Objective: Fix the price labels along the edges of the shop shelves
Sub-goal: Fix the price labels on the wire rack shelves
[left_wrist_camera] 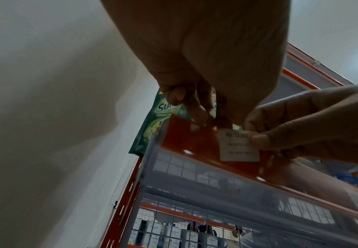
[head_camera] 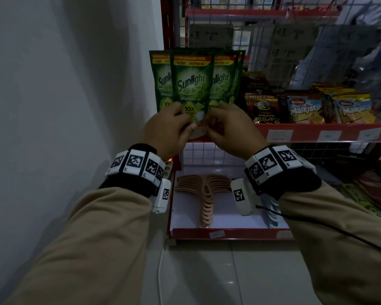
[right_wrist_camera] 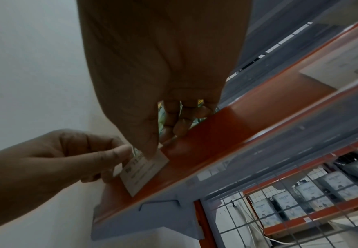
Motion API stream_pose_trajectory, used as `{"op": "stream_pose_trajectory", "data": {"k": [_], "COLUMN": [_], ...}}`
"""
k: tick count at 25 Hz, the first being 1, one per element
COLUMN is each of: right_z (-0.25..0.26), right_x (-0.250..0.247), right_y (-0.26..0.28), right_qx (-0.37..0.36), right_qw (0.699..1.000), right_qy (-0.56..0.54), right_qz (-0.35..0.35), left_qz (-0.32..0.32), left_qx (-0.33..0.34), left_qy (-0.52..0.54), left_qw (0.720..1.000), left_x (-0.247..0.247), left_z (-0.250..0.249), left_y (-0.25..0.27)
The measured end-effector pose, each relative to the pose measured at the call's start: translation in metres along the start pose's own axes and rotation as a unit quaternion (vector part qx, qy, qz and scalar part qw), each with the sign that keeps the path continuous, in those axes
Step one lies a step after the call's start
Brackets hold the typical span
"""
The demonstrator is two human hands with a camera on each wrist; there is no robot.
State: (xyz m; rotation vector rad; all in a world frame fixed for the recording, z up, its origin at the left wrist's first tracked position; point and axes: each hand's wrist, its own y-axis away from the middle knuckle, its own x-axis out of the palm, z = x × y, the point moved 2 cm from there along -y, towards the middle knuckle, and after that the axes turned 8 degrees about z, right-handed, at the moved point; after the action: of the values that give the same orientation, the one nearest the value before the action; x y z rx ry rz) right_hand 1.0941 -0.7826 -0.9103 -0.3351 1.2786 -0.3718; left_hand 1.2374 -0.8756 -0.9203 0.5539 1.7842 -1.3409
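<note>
Both hands are pinching one price label at the shelf edge.
The left hand (head_camera: 166,128) and right hand (head_camera: 231,128) are each gripping the small white paper price label (left_wrist_camera: 238,145) against the red metal shelf edge (head_camera: 306,135), just below the green Sunlight pouches (head_camera: 193,84).

Both hands raised side by side, fingers curled; left hand (head_camera: 166,130), right hand (head_camera: 230,128) each pinching with thumb and fingertips.

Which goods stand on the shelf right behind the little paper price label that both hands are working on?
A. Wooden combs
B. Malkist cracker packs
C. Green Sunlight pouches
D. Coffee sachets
C. Both the left hand and right hand pinch the price label at the red shelf edge, directly below the green Sunlight pouches.
</note>
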Motion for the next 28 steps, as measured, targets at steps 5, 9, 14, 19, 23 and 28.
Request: {"op": "stream_pose_trajectory", "data": {"k": [5, 9, 14, 19, 23, 28], "right_z": [0.000, 0.001, 0.000, -0.003, -0.005, -0.013], "right_x": [-0.001, 0.000, 0.000, 0.004, 0.003, -0.007], "right_y": [0.003, 0.004, 0.005, 0.007, 0.011, 0.024], "right_qx": [-0.003, -0.002, 0.005, 0.000, -0.012, -0.018], "right_qw": [0.998, 0.996, 0.996, 0.998, 0.998, 0.992], "right_qy": [0.054, 0.075, 0.066, 0.062, 0.061, 0.120], "right_qz": [0.033, 0.046, 0.051, 0.023, -0.004, -0.021], "left_qz": [0.003, 0.025, 0.045, 0.053, -0.009, 0.000], "left_qx": [-0.001, -0.007, -0.020, -0.039, -0.028, -0.030], "left_qy": [-0.034, -0.087, -0.081, -0.090, -0.084, -0.156], "left_qw": [0.999, 0.996, 0.995, 0.994, 0.996, 0.987], "left_x": [-0.001, 0.000, 0.002, 0.004, 0.000, 0.007], "left_z": [-0.005, -0.007, -0.008, -0.009, -0.013, -0.035], "left_y": [-0.002, -0.003, 0.001, 0.001, 0.003, -0.002]}}
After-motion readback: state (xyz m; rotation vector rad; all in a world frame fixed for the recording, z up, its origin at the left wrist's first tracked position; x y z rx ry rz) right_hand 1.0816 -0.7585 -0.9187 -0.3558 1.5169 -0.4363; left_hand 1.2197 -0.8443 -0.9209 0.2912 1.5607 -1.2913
